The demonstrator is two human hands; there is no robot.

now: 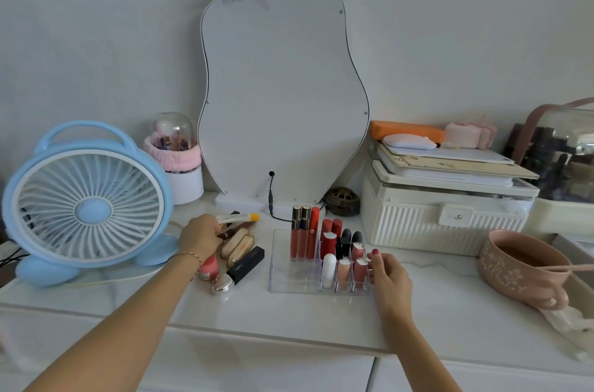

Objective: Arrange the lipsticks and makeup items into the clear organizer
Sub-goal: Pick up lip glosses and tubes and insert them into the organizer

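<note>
Left hand [200,239] hides its fingers and part of the makeup pile [239,247].

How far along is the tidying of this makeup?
Roughly half done. Upright lipsticks already fill the clear organizer. The left hand grips a white tube; the right hand touches the organizer. A pile of lipsticks remains beside it.

A single wide-angle head view looks forward and down from close above the white dresser top [289,311], facing the wall and the mirror [283,86]. Both forearms reach in from the bottom edge.
</note>
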